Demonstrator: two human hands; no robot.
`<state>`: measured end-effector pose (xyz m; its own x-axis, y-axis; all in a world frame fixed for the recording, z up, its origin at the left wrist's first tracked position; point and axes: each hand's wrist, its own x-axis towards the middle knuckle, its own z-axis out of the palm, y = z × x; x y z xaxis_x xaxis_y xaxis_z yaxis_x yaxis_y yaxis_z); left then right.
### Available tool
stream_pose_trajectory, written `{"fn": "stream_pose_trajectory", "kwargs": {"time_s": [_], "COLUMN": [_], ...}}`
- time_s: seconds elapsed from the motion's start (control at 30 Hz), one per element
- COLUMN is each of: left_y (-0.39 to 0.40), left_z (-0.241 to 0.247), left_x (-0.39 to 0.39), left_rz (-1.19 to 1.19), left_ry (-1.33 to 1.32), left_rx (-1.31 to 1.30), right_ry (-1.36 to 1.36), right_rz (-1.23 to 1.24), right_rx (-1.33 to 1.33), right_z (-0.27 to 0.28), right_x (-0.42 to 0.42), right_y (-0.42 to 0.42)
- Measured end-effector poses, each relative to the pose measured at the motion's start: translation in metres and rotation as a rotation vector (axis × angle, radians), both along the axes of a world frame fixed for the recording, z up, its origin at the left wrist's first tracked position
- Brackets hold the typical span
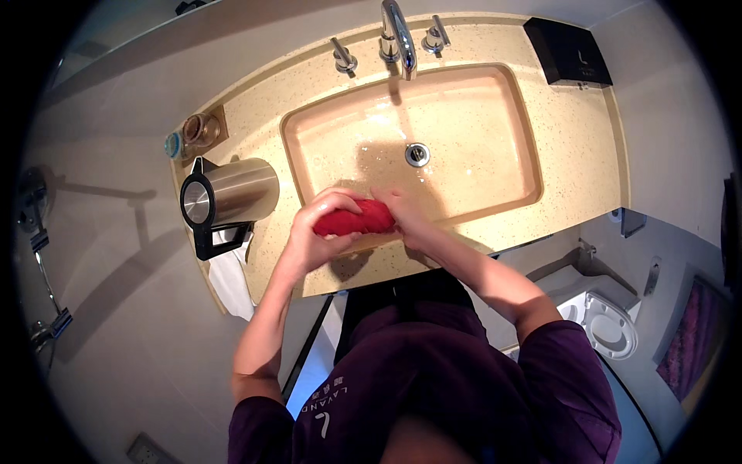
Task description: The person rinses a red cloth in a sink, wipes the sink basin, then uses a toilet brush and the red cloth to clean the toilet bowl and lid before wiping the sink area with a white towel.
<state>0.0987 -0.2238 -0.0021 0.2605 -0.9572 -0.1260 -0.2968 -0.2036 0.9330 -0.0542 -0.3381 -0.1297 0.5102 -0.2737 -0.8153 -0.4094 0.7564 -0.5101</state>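
Observation:
A bunched red cloth (358,218) is held between both hands over the near left edge of the rectangular sink (481,133). My left hand (319,229) grips its left end, fingers curled over the top and thumb beneath. At the cloth's right end is my right hand (403,216), its fingers partly hidden from view. Water drops glisten on the beige basin, whose round metal drain (417,155) lies beyond the hands. A chrome faucet (399,40) arches over the far rim, between two lever handles (344,58).
On the counter at left lies a steel electric kettle (237,194) with a black handle, near a white cloth (227,278). Glass jars (200,129) stand behind it. A black box (568,53) occupies the far right corner. A toilet (608,327) is at lower right.

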Motion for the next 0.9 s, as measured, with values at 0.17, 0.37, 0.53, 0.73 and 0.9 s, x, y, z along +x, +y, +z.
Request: {"fn": "stream_pose_trajectory", "kwargs": {"time_s": [0.17, 0.37, 0.53, 0.73, 0.9], "left_y": [-0.007, -0.025, -0.024, -0.012, 0.0], "left_z": [0.004, -0.053, -0.055, -0.026, -0.008], "left_x": [-0.025, -0.052, -0.041, -0.033, -0.031], "left_rz": [0.173, 0.907, 0.803, 0.853, 0.57], "left_ry": [0.107, 0.918, 1.358, 1.621, 1.406], "left_rx": [-0.096, -0.047, 0.169, 0.219, 0.087], "right_ry": [-0.372, -0.227, -0.277, -0.611, -0.81], "right_rz": [-0.333, -0.619, -0.353, -0.092, 0.167], "right_rx": [0.853, 0.14, -0.776, -0.966, -1.247], "right_z": [0.043, 0.052, 0.082, 0.123, 0.146], "right_x": [-0.011, 0.018, 0.023, 0.029, 0.028], "right_y": [-0.012, -0.015, -0.011, -0.012, -0.005]}}
